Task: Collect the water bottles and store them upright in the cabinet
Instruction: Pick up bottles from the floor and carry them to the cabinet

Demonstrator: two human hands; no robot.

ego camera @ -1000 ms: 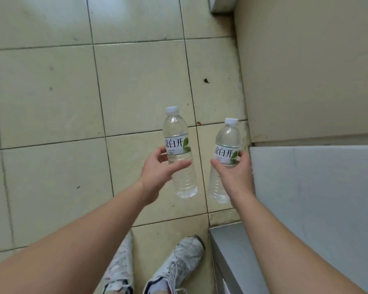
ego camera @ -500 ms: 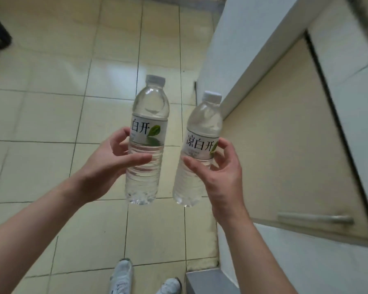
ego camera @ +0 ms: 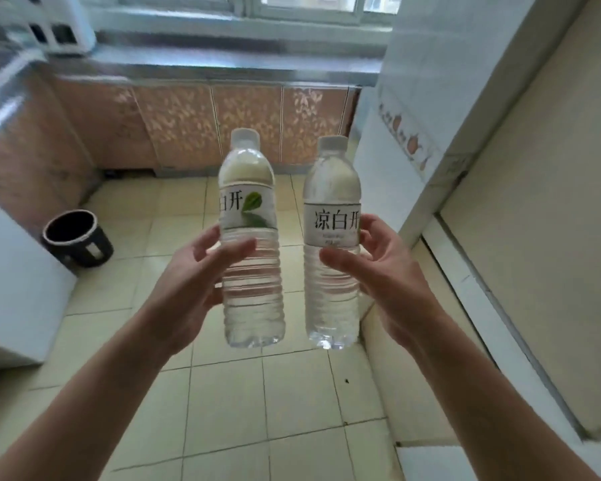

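Two clear water bottles with white caps and white labels are held upright in front of me, side by side and a little apart. My left hand (ego camera: 191,286) grips the left bottle (ego camera: 248,216) around its ribbed middle, thumb across the front. My right hand (ego camera: 379,276) grips the right bottle (ego camera: 332,203) just below its label. Both bottles hang in the air above the tiled floor. A row of orange patterned cabinet doors (ego camera: 243,126) runs under a steel counter along the far wall.
A black waste bin (ego camera: 75,237) stands on the floor at the left, beside a white appliance (ego camera: 11,289). A beige door panel (ego camera: 542,237) and white tiled wall (ego camera: 431,81) fill the right side. A window sits above the counter (ego camera: 222,69).
My view has lifted from the floor and my shoes to the far cabinets and window. Both hands have risen with the bottles, which now appear larger and closer.
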